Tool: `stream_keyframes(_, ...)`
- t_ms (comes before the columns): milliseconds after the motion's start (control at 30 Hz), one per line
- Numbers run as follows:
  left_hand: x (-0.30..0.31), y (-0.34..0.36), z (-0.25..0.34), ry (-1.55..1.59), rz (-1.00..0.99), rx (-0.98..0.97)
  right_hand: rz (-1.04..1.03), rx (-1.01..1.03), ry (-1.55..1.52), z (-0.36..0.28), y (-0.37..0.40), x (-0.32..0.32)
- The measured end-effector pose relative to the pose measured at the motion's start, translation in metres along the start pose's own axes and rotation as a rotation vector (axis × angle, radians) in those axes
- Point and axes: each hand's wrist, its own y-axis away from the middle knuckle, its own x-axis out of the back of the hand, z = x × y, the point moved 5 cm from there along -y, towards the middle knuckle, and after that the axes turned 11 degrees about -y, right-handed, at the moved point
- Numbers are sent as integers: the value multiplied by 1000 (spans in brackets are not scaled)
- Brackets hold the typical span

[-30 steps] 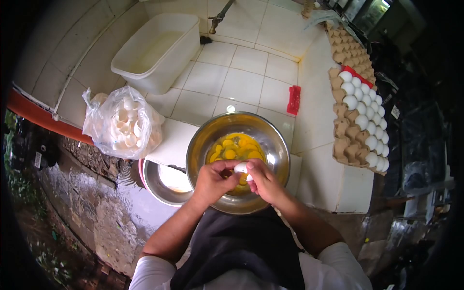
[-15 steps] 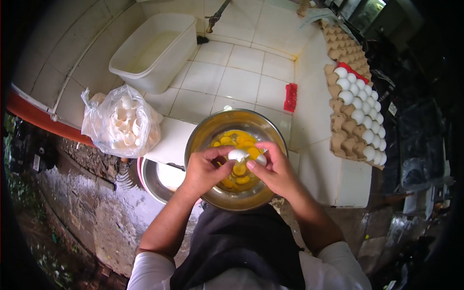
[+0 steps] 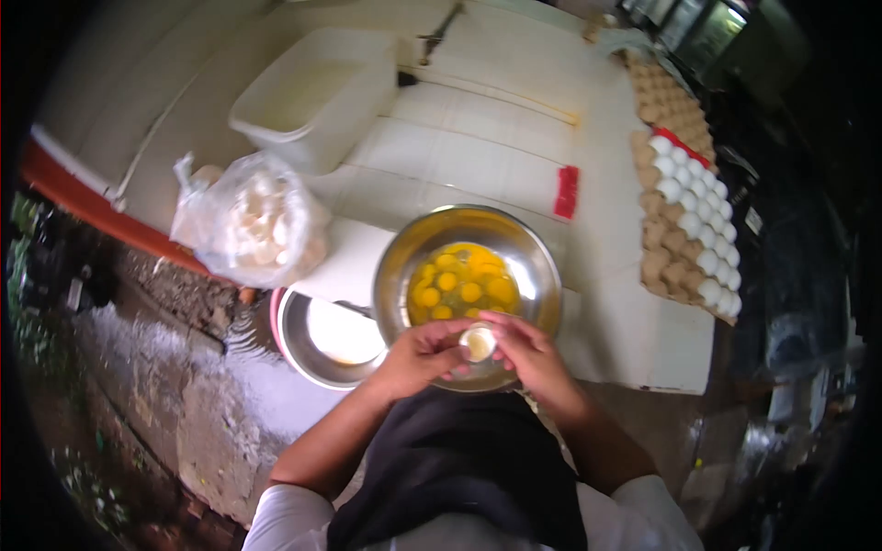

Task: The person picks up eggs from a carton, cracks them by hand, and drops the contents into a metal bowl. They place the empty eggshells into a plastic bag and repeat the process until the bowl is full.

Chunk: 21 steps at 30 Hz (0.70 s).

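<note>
Both my hands are together over the near side of a steel bowl (image 3: 542,275), where several raw eggs (image 3: 464,280) with whole yolks lie in clear whites. Between my fingers is a cracked eggshell (image 3: 479,342), its hollow inside facing up. My left hand (image 3: 424,356) pinches it from the left. From the right, the thumb and fingers of my right hand (image 3: 533,356) close on the shell too. Whether it is one half or two nested halves I cannot make out.
A clear plastic bag of eggshells (image 3: 262,220) sits at the left on the tiled ledge. Behind it stands a white plastic tub (image 3: 322,110). A second steel basin (image 3: 317,335) is lower left. Carton trays with white eggs (image 3: 703,216) line the right wall, near a red piece (image 3: 567,191).
My hands have drawn back toward my body and closer together. The opened shell, held apart over the yolks before, is now brought together near the rim. The view has shifted and blurred slightly.
</note>
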Motion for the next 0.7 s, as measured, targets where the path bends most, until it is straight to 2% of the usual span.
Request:
stream_keyframes(167,5,16,-1,113,-63,-95,-140,-8,82,4,-1,-16)
stream_keyframes(300,22,38,-4,289,-32,-15,-115,23,16,-8,3,-22)
stream_keyframes(433,58,60,3,535,30,-93,-92,-2,-11,-8,8,-19)
stream_keyframes(500,89,74,24,545,197,-202,-84,8,1,-9,12,-17)
stream_keyframes(567,140,87,34,370,389,-302,-76,18,9,-10,18,-14)
stream_keyframes(667,218,108,53,105,888,-267,-39,-5,21,-5,26,-9)
stream_keyframes(700,235,108,67,-127,999,-230,-29,-13,11,-3,29,-8)
